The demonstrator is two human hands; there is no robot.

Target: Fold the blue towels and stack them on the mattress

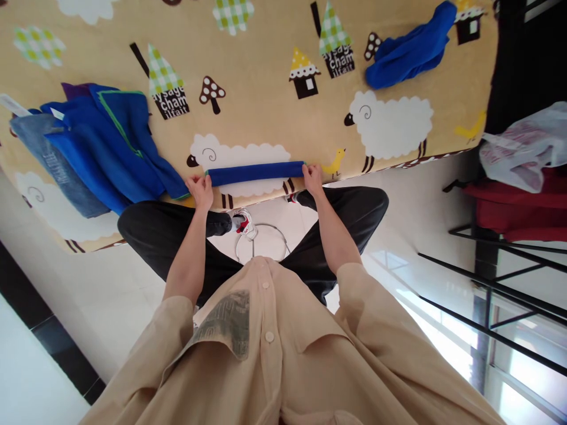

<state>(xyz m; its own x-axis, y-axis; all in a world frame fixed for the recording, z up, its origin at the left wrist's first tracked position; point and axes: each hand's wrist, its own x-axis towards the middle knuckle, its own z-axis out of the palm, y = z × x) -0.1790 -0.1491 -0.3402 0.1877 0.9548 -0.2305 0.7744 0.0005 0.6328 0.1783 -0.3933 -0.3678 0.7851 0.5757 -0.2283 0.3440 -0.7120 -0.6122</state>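
A blue towel (257, 172), folded into a long narrow strip, stretches between my hands over the printed sheep near the table's front edge. My left hand (201, 190) pinches its left end. The right end is gripped by the fingers of my right hand (312, 178). Beside my left hand, a pile of blue towels (106, 147) spreads out, one with a green edge. A grey-blue towel (64, 168) with lettering lies at the pile's left side. Farther off at the upper right sits another blue cloth (410, 50), bunched or rolled up.
A tan cloth (261, 106) printed with sheep, houses and mushrooms covers the table. At right, a clear plastic bag (527, 147) rests over dark red fabric (522, 206), by a black metal rack (491, 289). My knees are under the table's front edge.
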